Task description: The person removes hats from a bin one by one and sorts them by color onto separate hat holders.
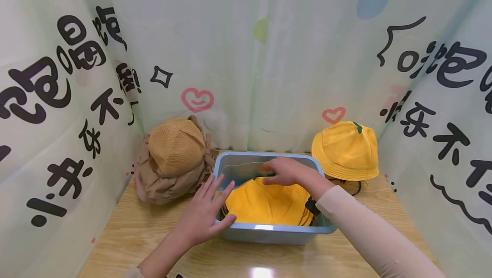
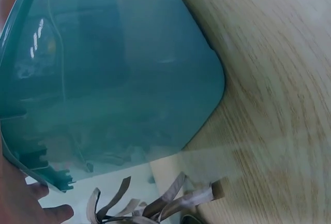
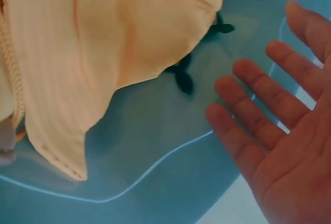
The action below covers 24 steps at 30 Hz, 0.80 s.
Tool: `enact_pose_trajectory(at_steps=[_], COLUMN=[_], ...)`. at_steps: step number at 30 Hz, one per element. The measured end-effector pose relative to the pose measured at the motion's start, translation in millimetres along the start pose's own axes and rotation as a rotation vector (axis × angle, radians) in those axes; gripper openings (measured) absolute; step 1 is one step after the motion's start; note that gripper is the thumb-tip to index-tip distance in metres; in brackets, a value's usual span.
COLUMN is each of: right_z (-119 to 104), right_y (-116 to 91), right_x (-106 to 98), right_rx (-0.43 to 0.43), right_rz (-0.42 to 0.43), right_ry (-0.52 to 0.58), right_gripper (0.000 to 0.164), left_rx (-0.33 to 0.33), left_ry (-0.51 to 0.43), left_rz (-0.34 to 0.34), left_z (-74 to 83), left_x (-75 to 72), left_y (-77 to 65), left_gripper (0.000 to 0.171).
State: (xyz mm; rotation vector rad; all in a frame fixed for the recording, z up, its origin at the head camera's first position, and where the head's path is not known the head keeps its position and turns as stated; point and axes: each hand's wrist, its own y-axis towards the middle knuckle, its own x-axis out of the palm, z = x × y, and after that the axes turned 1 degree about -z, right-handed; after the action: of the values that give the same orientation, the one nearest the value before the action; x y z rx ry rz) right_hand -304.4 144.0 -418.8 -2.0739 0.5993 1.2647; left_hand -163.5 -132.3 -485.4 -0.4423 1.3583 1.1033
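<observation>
My right hand (image 1: 286,172) hovers over the yellow cloth hats (image 1: 265,205) with green sprouts, which lie inside the rectangular blue plastic bin (image 1: 265,227) on the pale wood-grain table (image 1: 130,231); its fingers are loose, grasping nothing; my left hand (image 1: 205,216) is at the bin's left rim, fingers spread and free. A tan woven hat (image 1: 177,145) sits left of the bin.

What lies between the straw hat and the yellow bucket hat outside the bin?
The head view shows a blue plastic bin holding yellow hats, left hand at its rim, right hand reaching over it.
</observation>
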Motion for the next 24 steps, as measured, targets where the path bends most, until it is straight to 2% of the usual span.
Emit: enact_pose_trajectory(at_steps=[10, 18, 24], right_z=[14, 12, 11], right_y=[-4, -8, -10], right_x=[6, 9, 8], right_rx=[0.156, 0.209, 0.224], right_rz=[-0.09, -0.175, -0.195], right_ry=[-0.025, -0.024, -0.048], right_gripper=[0.046, 0.049, 0.049], left_rx=[0.004, -0.002, -0.002], left_ry=[-0.01, -0.02, -0.021], left_rz=[0.016, 0.031, 0.04], left_z=[-0.1, -0.5, 1.4], left_x=[2.7, 4.1, 3.3], left_y=[0.9, -2.4, -0.6], left_gripper=[0.074, 0.076, 0.076])
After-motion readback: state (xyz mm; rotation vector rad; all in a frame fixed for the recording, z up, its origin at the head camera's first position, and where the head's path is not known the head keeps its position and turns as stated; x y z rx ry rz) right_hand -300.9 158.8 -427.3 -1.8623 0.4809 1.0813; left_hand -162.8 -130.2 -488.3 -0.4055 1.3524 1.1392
